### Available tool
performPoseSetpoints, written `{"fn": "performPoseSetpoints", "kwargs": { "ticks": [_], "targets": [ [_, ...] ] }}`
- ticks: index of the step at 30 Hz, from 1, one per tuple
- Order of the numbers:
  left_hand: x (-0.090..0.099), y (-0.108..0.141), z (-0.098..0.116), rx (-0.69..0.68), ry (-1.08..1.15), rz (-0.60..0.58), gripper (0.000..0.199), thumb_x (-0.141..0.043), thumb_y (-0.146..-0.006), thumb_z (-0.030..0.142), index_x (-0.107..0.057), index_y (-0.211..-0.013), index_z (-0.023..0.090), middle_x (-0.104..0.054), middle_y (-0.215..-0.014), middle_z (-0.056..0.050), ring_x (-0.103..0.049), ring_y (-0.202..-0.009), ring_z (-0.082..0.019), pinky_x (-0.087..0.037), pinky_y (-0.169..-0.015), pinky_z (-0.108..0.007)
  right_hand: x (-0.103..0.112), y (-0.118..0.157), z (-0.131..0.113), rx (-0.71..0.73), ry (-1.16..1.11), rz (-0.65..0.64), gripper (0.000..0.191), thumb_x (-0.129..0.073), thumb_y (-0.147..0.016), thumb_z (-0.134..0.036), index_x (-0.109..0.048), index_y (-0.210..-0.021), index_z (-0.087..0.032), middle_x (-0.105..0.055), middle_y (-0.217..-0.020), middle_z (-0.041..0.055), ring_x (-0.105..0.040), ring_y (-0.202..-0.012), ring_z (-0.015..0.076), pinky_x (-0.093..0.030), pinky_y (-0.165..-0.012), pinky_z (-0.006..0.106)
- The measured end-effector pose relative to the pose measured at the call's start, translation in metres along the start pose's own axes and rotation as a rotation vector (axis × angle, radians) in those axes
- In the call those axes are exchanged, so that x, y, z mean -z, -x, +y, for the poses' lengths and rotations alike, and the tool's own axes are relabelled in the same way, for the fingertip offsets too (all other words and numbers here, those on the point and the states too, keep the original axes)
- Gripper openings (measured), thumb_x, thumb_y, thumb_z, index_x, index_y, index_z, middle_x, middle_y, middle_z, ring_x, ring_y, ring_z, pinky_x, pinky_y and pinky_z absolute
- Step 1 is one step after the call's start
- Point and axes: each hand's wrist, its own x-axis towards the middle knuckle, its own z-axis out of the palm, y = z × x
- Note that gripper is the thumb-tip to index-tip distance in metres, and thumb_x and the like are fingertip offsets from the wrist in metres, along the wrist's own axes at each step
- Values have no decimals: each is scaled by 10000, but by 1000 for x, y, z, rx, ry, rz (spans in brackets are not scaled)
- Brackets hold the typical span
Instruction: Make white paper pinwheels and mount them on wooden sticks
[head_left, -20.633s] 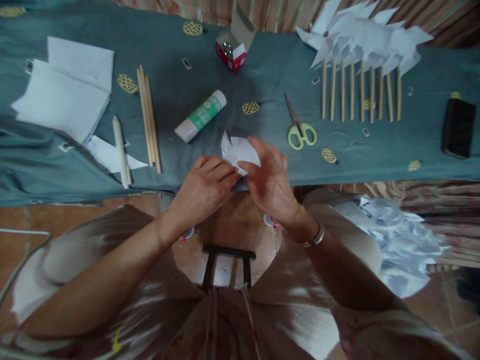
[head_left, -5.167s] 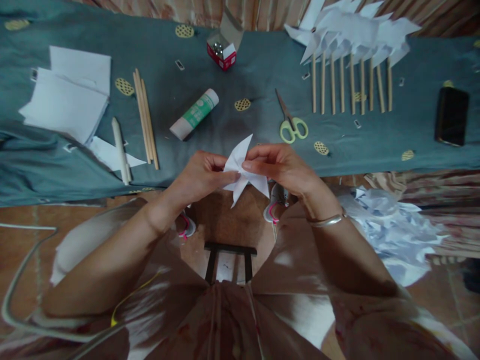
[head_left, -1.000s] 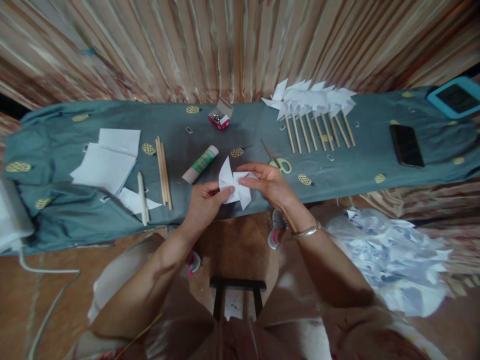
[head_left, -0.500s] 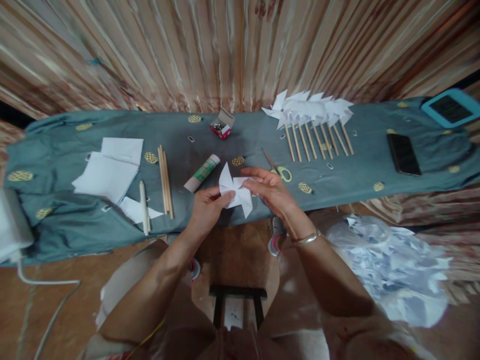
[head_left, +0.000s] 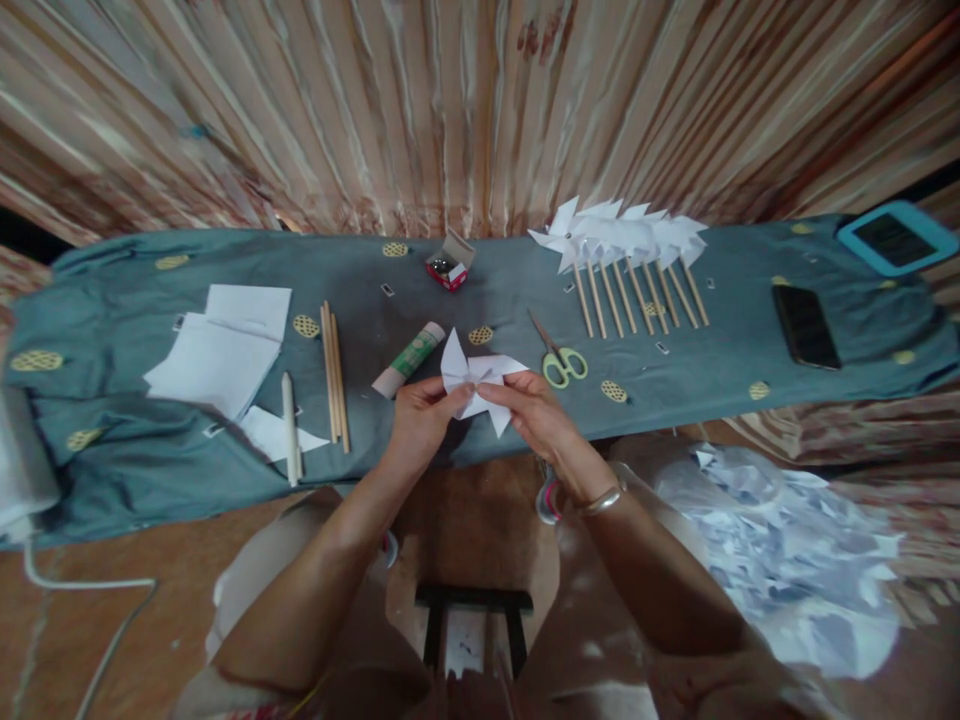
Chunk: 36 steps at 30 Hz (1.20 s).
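A white paper pinwheel [head_left: 487, 372] with pointed blades is held between both hands near the table's front edge. My left hand [head_left: 424, 415] pinches it from the left, thumb on top near the centre. From the right my right hand [head_left: 536, 405] grips it, thumb pressed at the middle and fingers beneath. A green and white glue stick [head_left: 410, 358] lies just left of the pinwheel. Scissors with light green handles [head_left: 559, 362] rest to the right. Behind the hands stands an open small red box [head_left: 450, 262] with shiny metal bits inside.
Several finished pinwheels on sticks [head_left: 630, 240] lie at the back right. A phone [head_left: 806, 325] and blue-framed tablet [head_left: 898, 238] are further right. At left are paper sheets [head_left: 217, 360], wooden sticks [head_left: 334, 375] and a white pen [head_left: 290, 430]. A bag of paper pieces [head_left: 795, 550] sits below right.
My right hand has moved its thumb inward to the pinwheel's centre, and its fingers have closed in. The view has shifted slightly, and the scissors now show fully.
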Motion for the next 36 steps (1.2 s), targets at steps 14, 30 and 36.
{"fn": "performPoseSetpoints", "kwargs": {
  "ticks": [14, 30, 36],
  "targets": [
    [2, -4, -3, -52, -99, -11, 241, -774, -592, 361, -783, -705, 149, -706, -646, -6, -550, -578, -126, -457, -597, -250, -1, -11, 10, 48, 4, 118, 265, -889, -498, -365, -757, -644, -188, -702, -600, -20, -548, -526, 100, -436, -561, 245],
    [3, -6, -4, -29, -110, 24, 231, -787, -592, 364, -783, -696, 157, -720, -669, -18, -571, -607, -145, -473, -637, -268, -6, -12, 9, 106, 99, 135, 265, -856, -534, -426, -726, -648, -225, -684, -634, -25, -574, -609, 147, -468, -686, 310],
    [3, -8, -4, -44, -117, 25, 223, -791, -591, 351, -779, -697, 155, -723, -677, -15, -571, -605, -140, -462, -632, -261, -8, -11, 5, 120, 85, 119, 253, -856, -535, -414, -732, -658, -231, -687, -634, -30, -577, -604, 143, -474, -701, 309]
  ]
}}
